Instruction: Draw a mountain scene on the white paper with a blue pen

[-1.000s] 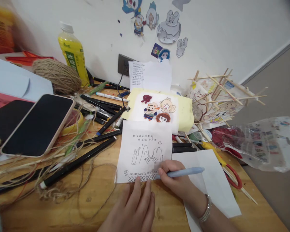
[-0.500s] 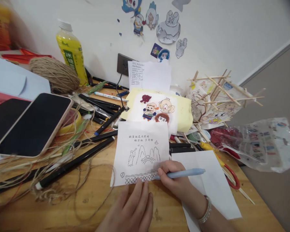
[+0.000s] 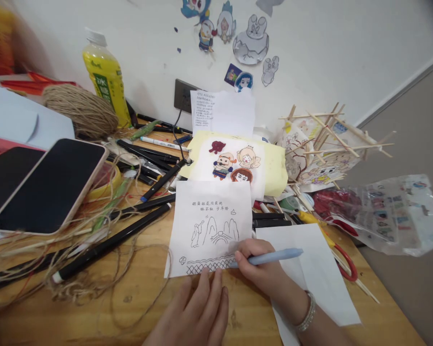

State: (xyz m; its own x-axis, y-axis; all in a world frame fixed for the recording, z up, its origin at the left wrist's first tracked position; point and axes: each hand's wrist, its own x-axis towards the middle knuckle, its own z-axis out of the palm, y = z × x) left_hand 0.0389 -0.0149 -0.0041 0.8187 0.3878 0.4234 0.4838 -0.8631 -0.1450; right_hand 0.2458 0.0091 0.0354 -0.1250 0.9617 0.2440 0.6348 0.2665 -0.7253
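The right hand (image 3: 260, 266) has its grip clamped on a pale blue pen (image 3: 274, 257), thumb and fingers pinched together low on the barrel, the tip down at the lower right part of the drawing sheet (image 3: 211, 230). The left hand (image 3: 198, 307) clasps nothing; its fingers lie slightly apart, with the tips resting on the bottom edge of that same sheet, which lies on the wooden counter (image 3: 130, 317).

From where I stand, the step in hand looks like the inking of the criss-cross band (image 3: 197, 268) along the foot of the page, as the pen tip sits at its right end. Above it are wavy lines, peaks, a bridge, a robed figure and two lines of writing. I'd say the next move calls for short, even slanting strokes from the pen and a light press from the left hand, so the paper doesn't slide.

Just above the sheet is a yellow card (image 3: 278, 168) carrying coloured figures; under the right forearm is a white sheet (image 3: 321, 269). Farther left lie a capped black marker (image 3: 115, 242), loose twine and a phone (image 3: 50, 187); to the right stands a stick frame (image 3: 324, 149).
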